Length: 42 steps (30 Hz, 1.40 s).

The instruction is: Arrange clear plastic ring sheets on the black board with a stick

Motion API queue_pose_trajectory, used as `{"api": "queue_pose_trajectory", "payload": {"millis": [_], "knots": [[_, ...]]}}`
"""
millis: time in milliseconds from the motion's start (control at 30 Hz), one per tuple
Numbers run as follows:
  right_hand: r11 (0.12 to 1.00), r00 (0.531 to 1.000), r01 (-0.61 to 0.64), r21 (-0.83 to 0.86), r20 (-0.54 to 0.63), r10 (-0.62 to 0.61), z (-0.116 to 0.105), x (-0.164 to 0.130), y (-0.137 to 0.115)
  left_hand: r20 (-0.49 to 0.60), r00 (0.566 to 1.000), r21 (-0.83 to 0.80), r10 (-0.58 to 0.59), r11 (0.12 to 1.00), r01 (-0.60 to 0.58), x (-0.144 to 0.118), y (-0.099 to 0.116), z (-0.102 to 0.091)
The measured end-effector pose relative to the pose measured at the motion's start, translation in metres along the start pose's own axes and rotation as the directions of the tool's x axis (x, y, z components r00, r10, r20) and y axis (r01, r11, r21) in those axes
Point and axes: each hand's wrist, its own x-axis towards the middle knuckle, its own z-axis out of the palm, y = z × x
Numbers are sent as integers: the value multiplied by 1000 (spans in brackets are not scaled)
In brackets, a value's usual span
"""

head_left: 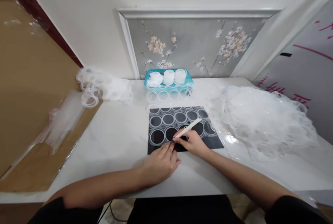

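Note:
My right hand (191, 142) is closed around a slim white pen-like tool (189, 127), its lower end down at a ring in the front row of a clear sheet of rings (180, 117). This sheet lies over a black mat (217, 144), and the rings show pale against it. Just left of the tool's tip, my left hand (162, 160) rests with its fingers stretched out on the near edge of the sheet. Whether the tip touches the sheet is hidden by my fingers.
Behind the mat stands a blue tray (168, 88) with rolled white pieces in it. A big pile of clear ring sheets (267, 120) lies at the right. More loose rings (90, 87) sit at the back left, beside a cardboard box (33, 61). A wall panel (189, 47) rises behind.

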Motion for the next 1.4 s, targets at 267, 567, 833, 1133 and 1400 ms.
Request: {"api": "queue_pose_trajectory", "payload": {"millis": [267,567,833,1133,1400], "knots": [[1000,1000,-28,9,13,28,-1,-1,2,59,998,-17,-3,1000,4,1,0,-4],[999,999,-33,25,-4,33,-2,-2,2,71,997,-79,7,997,-2,0,-2,-8],[999,1000,24,-34,-5,-24,-2,-2,4,59,998,-96,-10,995,16,0,-2,-5],[743,877,477,-468,200,-437,-4,-8,9,197,973,-296,-118,940,173,2,-6,-9],[923,828,129,-361,-473,-301,-62,66,-40,202,973,-324,-112,930,175,-1,-10,-12]]}}
